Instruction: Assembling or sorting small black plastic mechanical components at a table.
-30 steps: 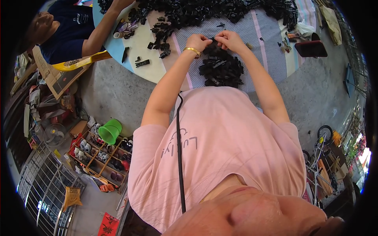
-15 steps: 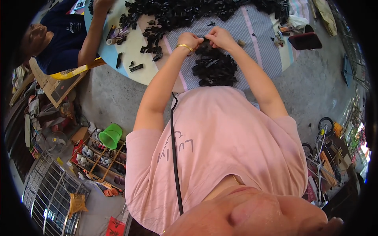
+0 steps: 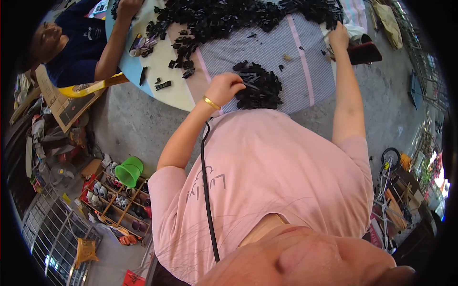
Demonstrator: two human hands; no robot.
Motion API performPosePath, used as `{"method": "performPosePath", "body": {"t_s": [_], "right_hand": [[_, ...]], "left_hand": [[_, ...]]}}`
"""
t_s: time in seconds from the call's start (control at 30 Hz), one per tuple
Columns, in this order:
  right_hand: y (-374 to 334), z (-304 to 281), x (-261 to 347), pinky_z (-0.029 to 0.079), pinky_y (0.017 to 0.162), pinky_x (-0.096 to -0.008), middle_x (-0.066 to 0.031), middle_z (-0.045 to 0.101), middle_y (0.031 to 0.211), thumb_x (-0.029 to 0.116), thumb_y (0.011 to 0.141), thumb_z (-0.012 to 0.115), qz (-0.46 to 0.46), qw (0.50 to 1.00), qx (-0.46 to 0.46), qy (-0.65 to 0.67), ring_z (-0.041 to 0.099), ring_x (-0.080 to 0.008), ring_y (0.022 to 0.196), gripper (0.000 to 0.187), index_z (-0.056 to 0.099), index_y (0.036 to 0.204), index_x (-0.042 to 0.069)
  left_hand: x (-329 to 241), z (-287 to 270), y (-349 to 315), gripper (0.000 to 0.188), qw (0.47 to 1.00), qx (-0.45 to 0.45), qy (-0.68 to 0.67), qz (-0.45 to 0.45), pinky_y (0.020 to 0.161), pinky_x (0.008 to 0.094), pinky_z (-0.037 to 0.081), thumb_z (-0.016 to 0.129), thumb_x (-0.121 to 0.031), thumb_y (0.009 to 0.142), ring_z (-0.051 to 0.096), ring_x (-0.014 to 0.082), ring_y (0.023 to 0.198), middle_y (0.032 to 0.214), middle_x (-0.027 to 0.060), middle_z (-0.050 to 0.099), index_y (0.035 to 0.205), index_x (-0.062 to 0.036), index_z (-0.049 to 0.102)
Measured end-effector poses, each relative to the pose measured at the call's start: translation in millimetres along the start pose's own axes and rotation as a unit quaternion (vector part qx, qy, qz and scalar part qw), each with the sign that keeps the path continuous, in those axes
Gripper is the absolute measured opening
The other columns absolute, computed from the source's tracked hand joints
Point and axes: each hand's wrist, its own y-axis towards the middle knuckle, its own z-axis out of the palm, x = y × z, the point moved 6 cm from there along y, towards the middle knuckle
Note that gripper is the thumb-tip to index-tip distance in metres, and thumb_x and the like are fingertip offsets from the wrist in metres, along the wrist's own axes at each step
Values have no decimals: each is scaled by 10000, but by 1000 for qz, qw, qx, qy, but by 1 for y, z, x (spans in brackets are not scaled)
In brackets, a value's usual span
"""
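A small pile of black plastic parts lies on the checked cloth at the near edge of the round table. My left hand, with a gold bangle at the wrist, rests curled on the pile's left side, fingers closed over a black part. My right hand is stretched far out to the right, at the edge of the big heap of black parts across the table's back. Its fingers are hidden from view.
A person in a dark blue shirt sits at the table's left with a hand on it. A dark red flat object lies by my right hand. On the concrete floor stand a green bucket, a shoe rack and a bicycle.
Both hands were together above the small pile. My right hand has reached out to the far right of the table, and my left hand has dropped onto the pile's left side.
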Motion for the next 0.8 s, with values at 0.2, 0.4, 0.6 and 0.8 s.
{"method": "performPosePath", "body": {"t_s": [0.2,0.4,0.6,0.8], "right_hand": [[-14,8,32,449,734,-443,-200,566,922,215,794,530,-7,995,83,-50,560,-362,859,248,557,973,45],[-47,-4,106,455,726,-423,-177,577,876,234,789,537,-112,988,103,-2,559,-351,847,231,555,903,34],[-84,-37,195,470,683,-349,-140,585,827,220,754,608,-141,957,73,243,578,-267,757,240,602,929,55],[-127,4,235,487,556,-200,-32,601,755,107,784,607,107,686,299,655,575,-87,608,168,602,913,-1]], "left_hand": [[-2,8,-15,168,996,1,87,36,631,339,451,637,-158,700,567,262,701,762,114,580,822,-45,616],[75,-61,-15,188,931,-293,184,-116,623,355,455,641,-196,718,570,264,689,742,114,586,834,-51,614],[99,-93,-8,195,883,-312,277,-215,649,390,450,632,-261,721,556,287,734,804,109,572,813,-89,633],[80,-65,28,122,926,-274,253,-55,674,389,445,613,-199,723,541,295,779,802,113,573,761,-84,628]]}}
